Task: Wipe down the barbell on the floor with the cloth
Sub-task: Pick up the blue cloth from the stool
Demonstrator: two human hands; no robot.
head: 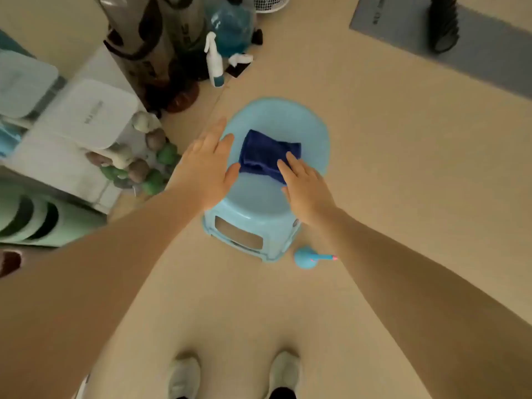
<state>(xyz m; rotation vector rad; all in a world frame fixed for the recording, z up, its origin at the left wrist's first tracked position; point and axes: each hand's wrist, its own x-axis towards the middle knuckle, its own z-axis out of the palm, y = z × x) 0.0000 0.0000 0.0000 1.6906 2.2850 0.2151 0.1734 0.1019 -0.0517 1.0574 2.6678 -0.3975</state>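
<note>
Dark blue cloth folded on pale blue stool, right hand fingers flat on cloth, left hand open, flat just left of it

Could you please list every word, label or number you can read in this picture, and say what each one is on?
None can be read with confidence.
White storage box lid: dark print, too blurred.
Grey floor mat: dark lettering, too blurred.
Tall dark bag: pale letters, too blurred.
White spray bottle: no legible label.

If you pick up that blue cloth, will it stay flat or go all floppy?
Probably floppy: the cloth lies rumpled and folded on the stool. It looks light and fuzzy, so the right hand touching it shouldn't slip.
</note>
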